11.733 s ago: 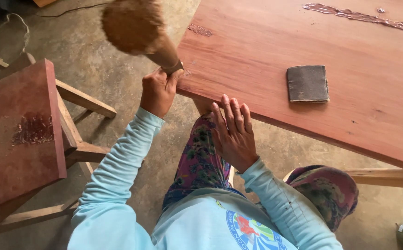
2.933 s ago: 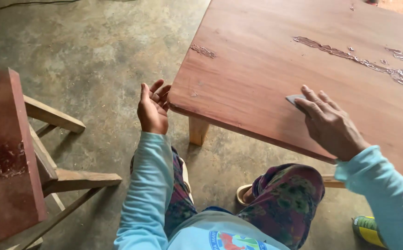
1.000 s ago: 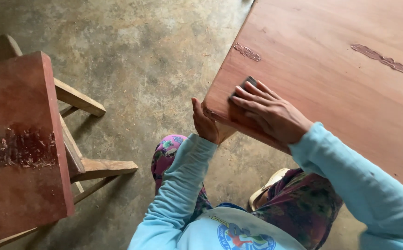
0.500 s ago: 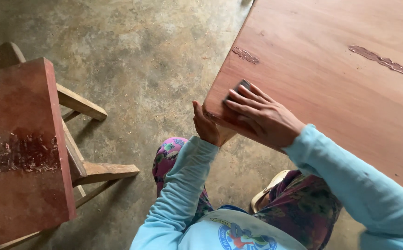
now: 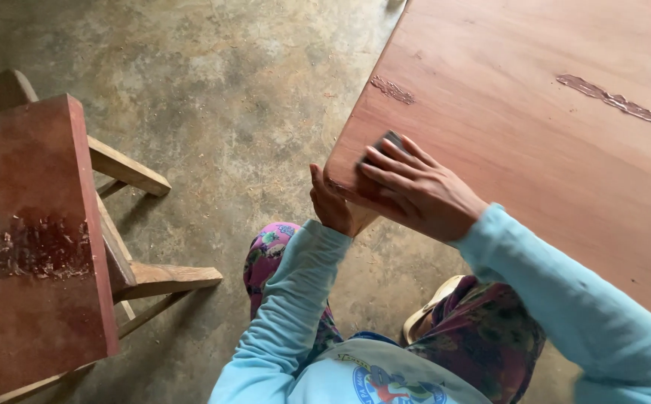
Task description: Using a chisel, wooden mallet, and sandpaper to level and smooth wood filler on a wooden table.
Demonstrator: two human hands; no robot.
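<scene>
Smooth matt reddish wood tabletop [image 5: 535,142]; rough, stained concrete floor [image 5: 235,97].

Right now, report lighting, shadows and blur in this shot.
Head view: soft, even daylight, no glare; a faint shadow under the right hand on the tabletop; the sanding pad, left hand and stool all reasonably sharp.

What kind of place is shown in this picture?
Probably a small woodworking or furniture workshop: a right hand presses a sanding pad on a reddish wooden tabletop, beside a dusty stool on a bare concrete floor.
</scene>
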